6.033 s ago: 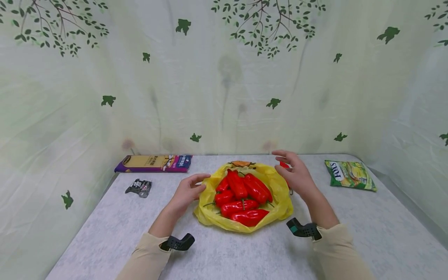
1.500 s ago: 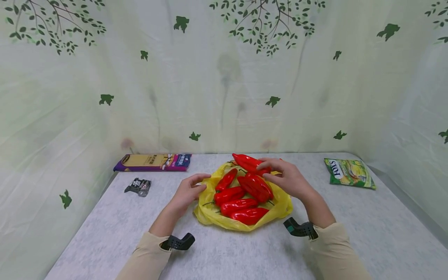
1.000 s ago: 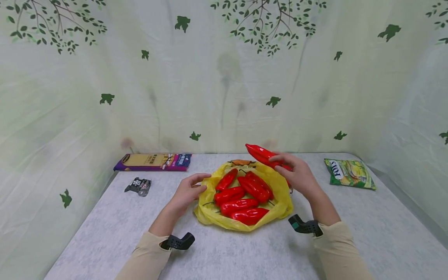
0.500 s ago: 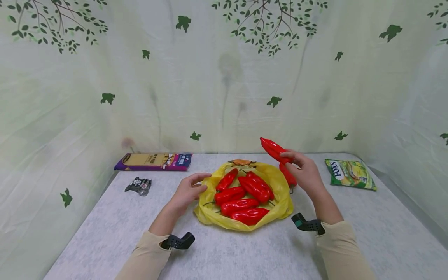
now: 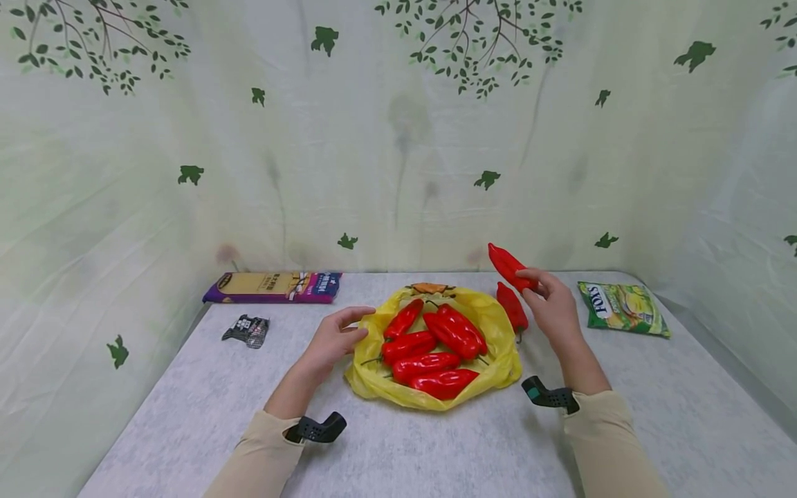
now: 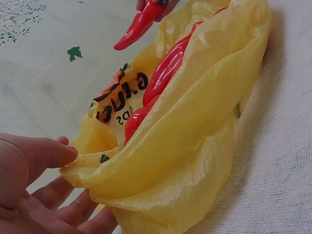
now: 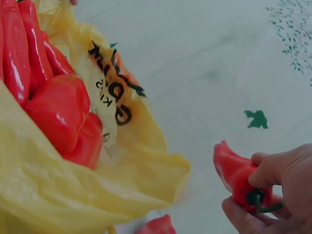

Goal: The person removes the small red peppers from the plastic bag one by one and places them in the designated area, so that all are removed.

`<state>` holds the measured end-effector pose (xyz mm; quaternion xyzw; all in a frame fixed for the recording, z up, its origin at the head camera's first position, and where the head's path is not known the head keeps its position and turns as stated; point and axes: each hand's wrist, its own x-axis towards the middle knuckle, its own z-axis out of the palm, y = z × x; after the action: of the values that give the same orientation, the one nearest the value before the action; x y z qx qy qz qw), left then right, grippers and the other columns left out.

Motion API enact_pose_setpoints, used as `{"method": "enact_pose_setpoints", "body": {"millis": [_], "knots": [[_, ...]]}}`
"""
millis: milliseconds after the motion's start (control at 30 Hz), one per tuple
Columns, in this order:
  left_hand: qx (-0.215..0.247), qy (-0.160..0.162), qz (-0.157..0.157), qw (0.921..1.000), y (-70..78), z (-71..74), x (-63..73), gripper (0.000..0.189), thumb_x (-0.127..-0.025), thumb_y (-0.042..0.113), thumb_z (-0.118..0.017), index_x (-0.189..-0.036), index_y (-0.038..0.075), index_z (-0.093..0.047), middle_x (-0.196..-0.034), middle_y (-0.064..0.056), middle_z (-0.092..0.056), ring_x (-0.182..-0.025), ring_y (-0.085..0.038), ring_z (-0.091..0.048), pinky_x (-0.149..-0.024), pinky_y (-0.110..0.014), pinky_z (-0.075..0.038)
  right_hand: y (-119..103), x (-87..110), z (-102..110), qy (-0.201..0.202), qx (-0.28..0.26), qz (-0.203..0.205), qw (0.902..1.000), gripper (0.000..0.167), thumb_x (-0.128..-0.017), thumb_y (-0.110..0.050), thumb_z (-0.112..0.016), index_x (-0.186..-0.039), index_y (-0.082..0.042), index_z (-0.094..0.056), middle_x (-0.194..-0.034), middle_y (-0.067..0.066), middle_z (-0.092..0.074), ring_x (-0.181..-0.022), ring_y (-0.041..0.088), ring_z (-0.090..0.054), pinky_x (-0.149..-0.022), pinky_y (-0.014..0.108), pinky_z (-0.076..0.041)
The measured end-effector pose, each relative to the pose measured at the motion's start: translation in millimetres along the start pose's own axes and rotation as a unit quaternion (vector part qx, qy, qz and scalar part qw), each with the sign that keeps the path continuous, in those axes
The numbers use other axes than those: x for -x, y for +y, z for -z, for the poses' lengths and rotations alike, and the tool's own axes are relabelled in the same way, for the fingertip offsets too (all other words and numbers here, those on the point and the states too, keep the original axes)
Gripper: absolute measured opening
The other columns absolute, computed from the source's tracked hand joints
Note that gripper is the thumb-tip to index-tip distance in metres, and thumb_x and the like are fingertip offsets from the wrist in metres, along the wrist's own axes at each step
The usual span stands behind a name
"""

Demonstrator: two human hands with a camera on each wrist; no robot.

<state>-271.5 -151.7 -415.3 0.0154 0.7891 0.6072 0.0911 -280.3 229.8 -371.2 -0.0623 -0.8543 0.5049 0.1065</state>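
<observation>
Right hand (image 5: pixel 551 304) holds one red pepper (image 5: pixel 506 265) raised, right of the yellow bag (image 5: pixel 501 377).
Thumb and fingers closed at its stem end; tip angled up. Left hand (image 5: pixel 328 344), loosely curled, pinches the bag's left rim; several peppers (image 5: pixel 426 366) inside, a loose pepper (image 5: pixel 511 307) on the table (image 5: pixel 436 453) just beside it.

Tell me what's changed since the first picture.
The right hand has taken a red pepper from the yellow bag, lifted it and carried it right, clear of the bag. The left hand stayed at the bag's left rim; the purple packet, black packet and green packet stayed put.
</observation>
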Motion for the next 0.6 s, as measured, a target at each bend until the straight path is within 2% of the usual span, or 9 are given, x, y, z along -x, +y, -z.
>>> {"method": "enact_pose_setpoints", "body": {"millis": [267,600], "knots": [[0.0,0.002,0.003,1.0,-1.2,0.1,-0.7,0.04,-0.097,0.009,-0.06,-0.136,0.021,-0.06,-0.149,-0.009,-0.05,-0.13,-0.031,-0.056,-0.097,-0.036,-0.057,12.9,-5.5,1.0,0.005,0.027,-0.013,0.9995,0.041,-0.101,-0.013,-0.051,-0.142,-0.017,-0.055,-0.156,0.013,-0.042,-0.14,0.042,-0.041,-0.105,0.052,-0.05],[-0.002,-0.001,0.002,1.0,-2.0,-0.4,-1.3,0.04,-0.098,0.009,-0.059,-0.136,0.021,-0.06,-0.15,-0.009,-0.049,-0.131,-0.031,-0.055,-0.102,-0.04,-0.054,28.4,-10.5,0.5,0.02,0.039,-0.062,0.9971,0.043,-0.1,-0.012,-0.05,-0.142,-0.016,-0.055,-0.156,0.014,-0.04,-0.141,0.04,-0.038,-0.107,0.053,-0.049]]}}
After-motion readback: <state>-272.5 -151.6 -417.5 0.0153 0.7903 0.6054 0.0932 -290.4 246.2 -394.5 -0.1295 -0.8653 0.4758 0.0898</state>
